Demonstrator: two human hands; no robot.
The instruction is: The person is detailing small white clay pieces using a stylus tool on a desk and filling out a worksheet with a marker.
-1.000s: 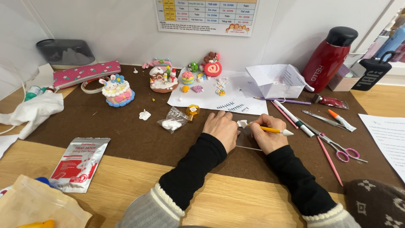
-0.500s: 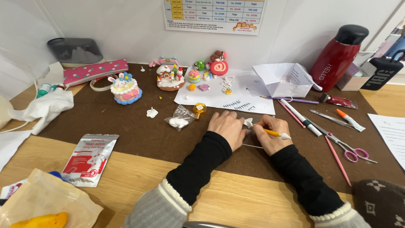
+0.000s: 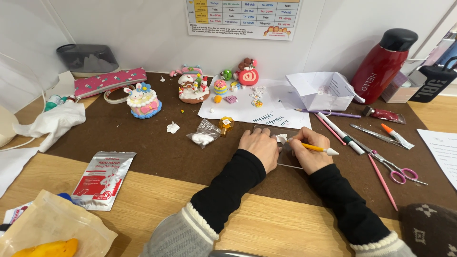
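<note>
Right hand point(image 3: 309, 151) grips a yellow sculpting tool point(image 3: 318, 149); left hand point(image 3: 259, 145) lies curled, pinning the white clay piece point(image 3: 282, 138). Light, steady tool pressure seems advisable on the clear sheet point(image 3: 288, 159).

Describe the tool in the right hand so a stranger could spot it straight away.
Start at the brown mat, then find the right hand near its front edge. The yellow tool is a thin stick with a white cone tip, the only tool being held; the pink sticks lie loose beside it.
</note>
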